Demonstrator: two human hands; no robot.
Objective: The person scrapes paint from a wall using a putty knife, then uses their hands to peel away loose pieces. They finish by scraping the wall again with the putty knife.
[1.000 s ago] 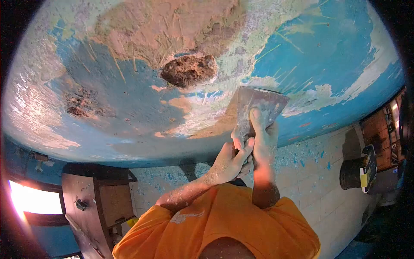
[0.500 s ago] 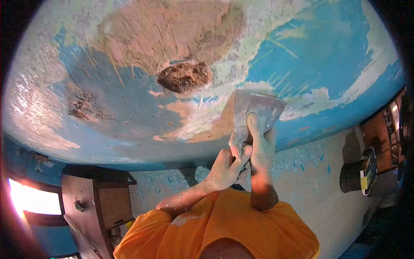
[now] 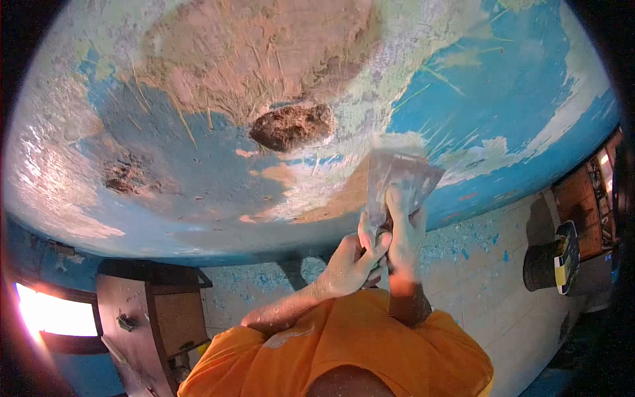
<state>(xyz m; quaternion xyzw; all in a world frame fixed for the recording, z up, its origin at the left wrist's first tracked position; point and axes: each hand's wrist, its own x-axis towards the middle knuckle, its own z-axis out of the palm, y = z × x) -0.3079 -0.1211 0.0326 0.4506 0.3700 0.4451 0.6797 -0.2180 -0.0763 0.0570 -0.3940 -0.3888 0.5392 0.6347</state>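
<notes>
A wide-bladed scraper [image 3: 405, 177] has its dusty metal blade up against the wall [image 3: 476, 86], whose blue paint is partly stripped. My right hand [image 3: 405, 228] is closed around the scraper low on the blade, the thumb lying flat along its face. Just below and to the left, my left hand [image 3: 350, 266] wraps the handle, fingers curled together with those of the right. Most of the handle is hidden by the fingers. Left of the blade, a rough brown hole [image 3: 293, 127] breaks the wall surface. Dust coats both hands.
Blue paint flakes [image 3: 456, 248] litter the tiled floor [image 3: 476, 298]. A brown wooden cabinet [image 3: 129, 308] stands at lower left, near a bright window [image 3: 56, 311]. On the right are a dark bucket-like container [image 3: 541, 268] and a wooden piece of furniture [image 3: 579, 188].
The whole view has shifted slightly, with wall, hands and scraper all lower and further right. Against the wall, the blade has hardly moved. Both hands keep their grip.
</notes>
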